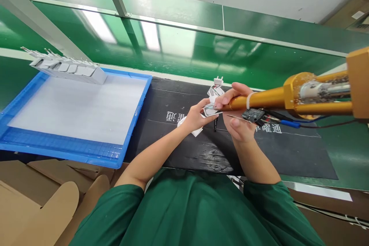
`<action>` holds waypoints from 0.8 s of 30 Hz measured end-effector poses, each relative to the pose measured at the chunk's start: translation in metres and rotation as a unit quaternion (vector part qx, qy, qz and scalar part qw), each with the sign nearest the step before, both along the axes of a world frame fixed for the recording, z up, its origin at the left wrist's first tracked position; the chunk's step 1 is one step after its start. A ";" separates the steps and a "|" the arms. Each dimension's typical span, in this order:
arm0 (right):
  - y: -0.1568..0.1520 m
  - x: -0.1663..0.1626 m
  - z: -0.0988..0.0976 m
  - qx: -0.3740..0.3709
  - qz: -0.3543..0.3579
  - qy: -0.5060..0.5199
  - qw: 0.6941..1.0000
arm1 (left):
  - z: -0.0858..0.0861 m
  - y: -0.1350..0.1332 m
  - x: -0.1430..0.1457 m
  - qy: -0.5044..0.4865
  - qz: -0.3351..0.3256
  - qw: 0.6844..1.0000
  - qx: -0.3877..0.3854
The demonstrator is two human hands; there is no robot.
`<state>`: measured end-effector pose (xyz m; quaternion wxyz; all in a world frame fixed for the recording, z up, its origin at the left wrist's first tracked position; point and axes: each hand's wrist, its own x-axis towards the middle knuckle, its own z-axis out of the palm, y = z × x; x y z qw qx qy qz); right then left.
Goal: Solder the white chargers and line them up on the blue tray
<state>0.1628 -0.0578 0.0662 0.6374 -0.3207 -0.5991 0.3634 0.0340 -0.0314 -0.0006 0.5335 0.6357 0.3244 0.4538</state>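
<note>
My left hand (196,118) pinches a small white plastic charger housing (211,110) with an open side facing the camera. My right hand (242,127) is closed around the front of a gold-coloured tubular power tool (262,100), whose tip reaches the housing. A small black switch (253,115) with wires sits along the tool's underside, by the right hand. Just behind the hands lies a white plug charger (216,84) with two pins pointing away. Beneath my left forearm is a white piece (197,130), partly hidden.
A blue tray (115,161) with a white liner stands at left; a row of white plug chargers (69,68) rests along its far edge. A black mat (178,146) covers the green bench (340,153). Cardboard boxes (37,200) stand below, front left. A metal post (43,19) rises behind.
</note>
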 end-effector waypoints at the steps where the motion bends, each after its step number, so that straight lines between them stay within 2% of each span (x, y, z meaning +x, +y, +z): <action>1: 0.000 0.000 0.001 0.001 0.003 0.002 1.000 | 0.000 0.001 -0.001 0.021 0.008 1.000 -0.003; 6: 0.005 0.002 0.005 0.000 0.009 0.033 0.999 | 0.008 0.011 -0.013 0.161 0.090 0.981 -0.051; 8: 0.009 0.007 0.006 -0.002 0.007 0.030 1.000 | 0.014 0.018 -0.021 0.177 0.109 0.976 -0.064; 12: 0.019 0.026 0.009 0.009 0.024 -0.019 1.000 | 0.026 0.025 -0.035 0.113 0.097 0.987 -0.065; 16: 0.029 0.044 0.017 0.003 0.035 -0.078 0.996 | 0.034 0.022 -0.039 0.039 0.072 0.991 -0.102; 19: 0.033 0.057 0.020 -0.015 0.008 -0.108 0.994 | 0.037 0.020 -0.040 0.016 0.066 0.991 -0.118; 24: 0.035 0.075 0.019 -0.029 0.008 -0.119 0.992 | 0.042 0.018 -0.043 -0.003 0.052 0.991 -0.127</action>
